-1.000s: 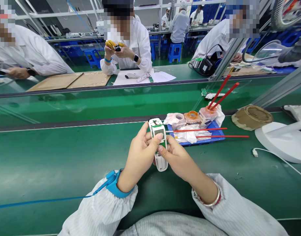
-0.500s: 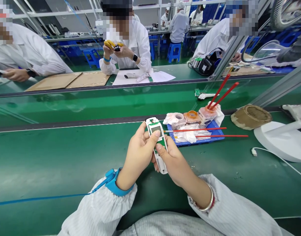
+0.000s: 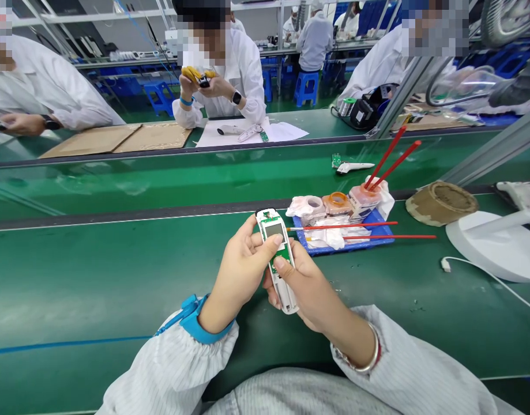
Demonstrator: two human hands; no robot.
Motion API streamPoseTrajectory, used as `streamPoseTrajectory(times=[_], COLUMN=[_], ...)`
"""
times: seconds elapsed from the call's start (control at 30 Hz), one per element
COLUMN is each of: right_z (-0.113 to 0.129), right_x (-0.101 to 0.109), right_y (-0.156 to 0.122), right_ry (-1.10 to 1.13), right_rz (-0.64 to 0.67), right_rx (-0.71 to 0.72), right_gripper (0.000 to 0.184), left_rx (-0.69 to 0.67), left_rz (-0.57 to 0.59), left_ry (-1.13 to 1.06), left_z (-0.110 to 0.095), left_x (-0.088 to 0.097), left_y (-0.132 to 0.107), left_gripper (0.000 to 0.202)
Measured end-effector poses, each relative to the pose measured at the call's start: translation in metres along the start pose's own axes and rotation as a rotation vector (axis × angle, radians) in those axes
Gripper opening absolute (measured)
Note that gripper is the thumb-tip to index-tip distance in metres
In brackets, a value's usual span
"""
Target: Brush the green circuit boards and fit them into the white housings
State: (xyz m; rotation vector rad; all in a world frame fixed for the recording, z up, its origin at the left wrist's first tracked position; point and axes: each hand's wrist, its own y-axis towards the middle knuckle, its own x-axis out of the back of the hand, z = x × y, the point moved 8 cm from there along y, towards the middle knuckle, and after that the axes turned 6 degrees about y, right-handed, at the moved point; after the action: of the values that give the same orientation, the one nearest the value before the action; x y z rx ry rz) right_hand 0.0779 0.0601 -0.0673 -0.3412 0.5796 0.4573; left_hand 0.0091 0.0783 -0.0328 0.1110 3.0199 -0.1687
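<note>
One foreground device (image 3: pixel 285 252), four red sticks (image 3: pixel 403 236), one orange-rimmed jar (image 3: pixel 338 207)

From the wearer's head, the one view looks forward and down over the desk (image 3: pixel 96 276). It sees the white device (image 3: pixel 285 252) from close above, a co-worker (image 3: pixel 247 66) opposite from farther off.

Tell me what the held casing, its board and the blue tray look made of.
Casing: probably moulded plastic, satin white; its smooth, rounded ends suggest it.
Board: likely coated fibreglass, judging by its flat green face; gloss unclear.
Tray: likely plastic, slightly shiny; the even blue rim hints at it, though painted metal isn't ruled out.
</note>
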Motion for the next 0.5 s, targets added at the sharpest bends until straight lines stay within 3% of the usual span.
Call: streamPoseTrajectory(times=[0.37, 0.43, 0.5], right_z=[-0.006, -0.004, 0.000], right_x=[0.004, 0.004, 0.007], right_y=[0.005, 0.006, 0.005], right_ry=[0.062, 0.053, 0.016], right_rz=[0.037, 0.078, 0.126], right_rx=[-0.024, -0.058, -0.106], right_gripper=[0.038, 0.048, 0.070], left_rx=[0.067, 0.059, 0.018], left_rz=[0.033, 0.012, -0.042], left_ry=[0.060, 0.056, 0.045], left_z=[0.005, 0.001, -0.008], left_x=[0.001, 0.005, 0.016], left_y=[0.005, 0.010, 0.021], left_gripper=[0.038, 0.039, 0.039])
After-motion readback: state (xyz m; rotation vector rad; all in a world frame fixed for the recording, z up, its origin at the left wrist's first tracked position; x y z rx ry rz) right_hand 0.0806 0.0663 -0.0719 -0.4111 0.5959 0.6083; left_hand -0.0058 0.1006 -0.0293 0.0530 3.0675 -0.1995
